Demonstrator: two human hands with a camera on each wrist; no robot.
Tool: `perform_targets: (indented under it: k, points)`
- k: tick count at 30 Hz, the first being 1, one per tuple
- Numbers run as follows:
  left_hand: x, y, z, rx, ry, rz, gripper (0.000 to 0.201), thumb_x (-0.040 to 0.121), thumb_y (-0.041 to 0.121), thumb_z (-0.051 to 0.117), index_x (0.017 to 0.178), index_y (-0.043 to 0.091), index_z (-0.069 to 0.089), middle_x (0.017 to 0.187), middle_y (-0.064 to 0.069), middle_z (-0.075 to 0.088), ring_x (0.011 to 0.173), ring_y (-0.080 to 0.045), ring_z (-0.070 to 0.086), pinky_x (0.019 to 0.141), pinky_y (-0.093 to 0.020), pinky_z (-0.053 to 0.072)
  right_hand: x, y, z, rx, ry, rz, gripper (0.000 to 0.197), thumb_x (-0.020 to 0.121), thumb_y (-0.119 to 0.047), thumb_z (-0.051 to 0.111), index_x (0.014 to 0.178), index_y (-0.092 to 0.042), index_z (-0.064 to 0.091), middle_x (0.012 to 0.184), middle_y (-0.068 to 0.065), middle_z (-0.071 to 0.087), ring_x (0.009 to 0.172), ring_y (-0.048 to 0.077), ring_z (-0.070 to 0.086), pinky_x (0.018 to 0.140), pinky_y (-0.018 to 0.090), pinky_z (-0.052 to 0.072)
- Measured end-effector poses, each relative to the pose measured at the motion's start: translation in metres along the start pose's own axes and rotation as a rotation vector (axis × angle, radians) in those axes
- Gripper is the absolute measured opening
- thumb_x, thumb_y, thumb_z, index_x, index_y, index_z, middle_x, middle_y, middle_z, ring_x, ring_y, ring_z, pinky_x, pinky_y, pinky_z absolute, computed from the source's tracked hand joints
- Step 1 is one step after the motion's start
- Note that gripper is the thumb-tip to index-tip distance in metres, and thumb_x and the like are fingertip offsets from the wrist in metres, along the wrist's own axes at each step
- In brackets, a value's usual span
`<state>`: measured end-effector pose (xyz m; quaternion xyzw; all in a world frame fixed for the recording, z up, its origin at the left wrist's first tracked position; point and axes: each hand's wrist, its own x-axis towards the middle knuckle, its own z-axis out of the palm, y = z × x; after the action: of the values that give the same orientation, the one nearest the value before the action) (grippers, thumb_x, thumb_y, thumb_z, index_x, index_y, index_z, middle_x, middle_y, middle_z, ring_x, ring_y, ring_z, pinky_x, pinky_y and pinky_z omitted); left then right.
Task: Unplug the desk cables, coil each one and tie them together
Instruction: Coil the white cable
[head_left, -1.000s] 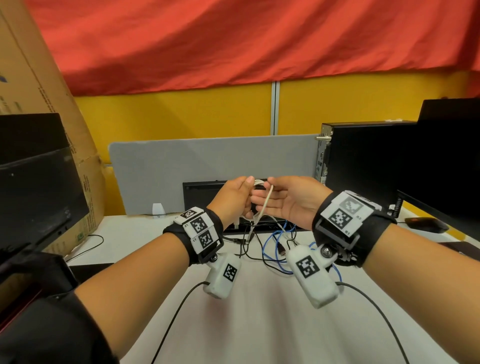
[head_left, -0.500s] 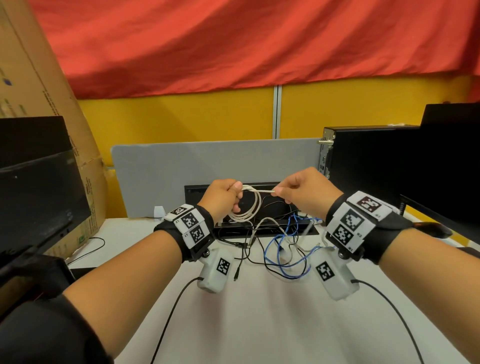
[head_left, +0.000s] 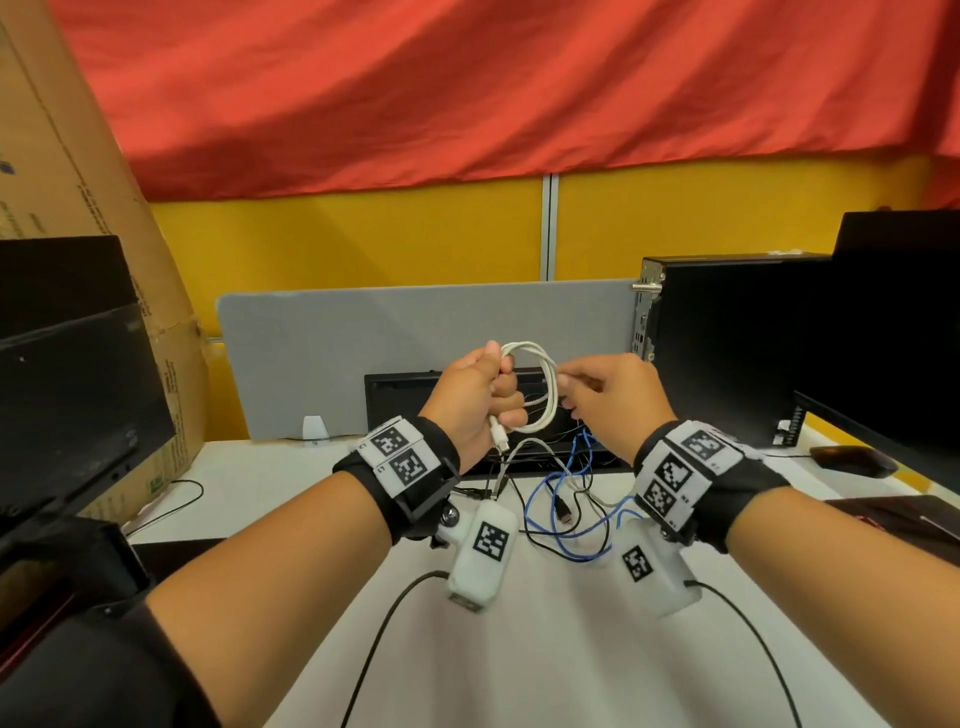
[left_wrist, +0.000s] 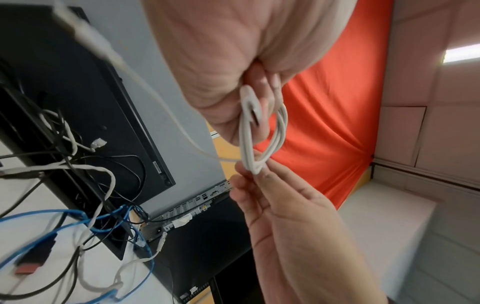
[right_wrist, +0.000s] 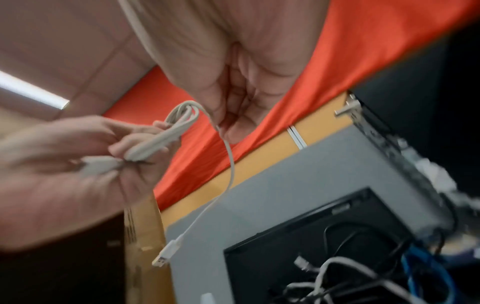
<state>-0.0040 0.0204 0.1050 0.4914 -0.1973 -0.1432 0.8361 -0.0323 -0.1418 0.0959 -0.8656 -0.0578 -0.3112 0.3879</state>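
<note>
My left hand (head_left: 470, 395) grasps the thin white coiled cable (head_left: 540, 387) above the white desk (head_left: 545, 649). My right hand (head_left: 613, 397) pinches the coil's far side. One plug (head_left: 500, 436) dangles below my left fist.

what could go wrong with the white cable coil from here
1. The left hand grips the white cable loops only at one side, and the right hand just pinches the far side; if either slips, the coil may spring open.
2. One USB plug hangs free below the hands. It could swing into the blue cable tangle on the desk and snag.
</note>
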Motion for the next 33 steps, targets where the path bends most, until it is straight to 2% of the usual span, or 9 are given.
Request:
perform_targets:
  k: [5,7,10,14,19,23,26,30,33]
  points:
    - [0.005,-0.005,0.002,-0.035,0.077,0.033,0.037,0.107,0.031,0.028,0.079,0.012,0.042,0.05,0.004,0.028,0.038,-0.007,0.022,0.038,-0.02,0.029,-0.005,-0.017,0.008,0.629,-0.014,0.294,0.015,0.091,-0.001,0.06,0.095,0.005,0.073,0.077,0.016,0.072,0.071,0.024,0.07,0.072,0.028,0.06]
    - [0.007,-0.008,0.001,-0.036,0.106,0.055,0.037,0.107,0.03,0.027,0.079,0.012,0.042,0.05,0.004,0.027,0.037,-0.007,0.023,0.038,-0.02,0.03,-0.008,-0.025,0.009,0.8,-0.072,0.332,0.017,0.093,0.001,0.055,0.098,0.009,0.069,0.082,0.022,0.069,0.074,0.028,0.067,0.078,0.034,0.06]
    - [0.01,-0.011,-0.002,-0.032,0.134,0.086,0.035,0.107,0.029,0.028,0.08,0.011,0.042,0.051,0.003,0.029,0.035,-0.008,0.029,0.038,-0.021,0.033,-0.011,-0.032,0.009,0.98,-0.135,0.336,0.024,0.099,-0.003,0.046,0.099,0.012,0.064,0.084,0.022,0.065,0.068,0.025,0.065,0.074,0.034,0.06]
    - [0.013,-0.014,-0.005,0.02,0.14,0.107,0.035,0.106,0.031,0.029,0.08,0.012,0.044,0.051,0.004,0.03,0.037,-0.009,0.031,0.043,-0.024,0.034,-0.013,-0.033,0.01,0.92,-0.157,0.309,0.025,0.096,-0.011,0.054,0.103,0.011,0.066,0.076,0.018,0.063,0.066,0.024,0.066,0.082,0.038,0.058]
    - [0.011,-0.016,-0.005,0.074,0.102,0.107,0.036,0.106,0.031,0.029,0.08,0.012,0.045,0.051,0.005,0.033,0.039,-0.008,0.032,0.048,-0.025,0.037,-0.015,-0.033,0.009,0.895,-0.062,0.338,0.016,0.092,0.001,0.056,0.104,0.006,0.067,0.079,0.019,0.063,0.067,0.022,0.065,0.068,0.034,0.061]
    - [0.01,-0.014,-0.003,0.101,0.07,0.108,0.035,0.106,0.03,0.029,0.081,0.012,0.046,0.053,0.004,0.032,0.046,-0.009,0.032,0.055,-0.027,0.043,-0.014,-0.034,0.007,1.012,-0.052,0.392,0.025,0.095,0.003,0.05,0.117,0.0,0.061,0.082,0.012,0.063,0.072,0.017,0.06,0.071,0.033,0.058]
    - [0.008,-0.015,-0.006,0.111,0.043,0.083,0.034,0.106,0.028,0.03,0.082,0.012,0.048,0.052,0.005,0.036,0.047,-0.009,0.04,0.061,-0.028,0.045,-0.011,-0.038,0.004,1.116,-0.044,0.444,0.031,0.097,0.005,0.045,0.126,-0.003,0.053,0.078,0.009,0.058,0.067,0.014,0.054,0.062,0.028,0.052]
    - [0.007,-0.015,-0.011,0.144,-0.001,0.053,0.031,0.106,0.026,0.034,0.085,0.01,0.051,0.057,0.001,0.037,0.052,-0.012,0.047,0.062,-0.027,0.047,-0.007,-0.043,0.0,1.222,-0.062,0.505,0.035,0.098,0.005,0.039,0.133,0.001,0.044,0.073,0.009,0.048,0.061,0.015,0.045,0.057,0.029,0.045]
    - [0.008,-0.013,-0.013,0.234,-0.029,0.038,0.03,0.105,0.025,0.035,0.089,0.009,0.055,0.061,-0.001,0.038,0.056,-0.014,0.051,0.064,-0.027,0.049,-0.009,-0.046,0.0,1.16,-0.11,0.489,0.041,0.092,0.009,0.047,0.132,0.004,0.042,0.08,0.014,0.054,0.067,0.024,0.053,0.06,0.032,0.05]
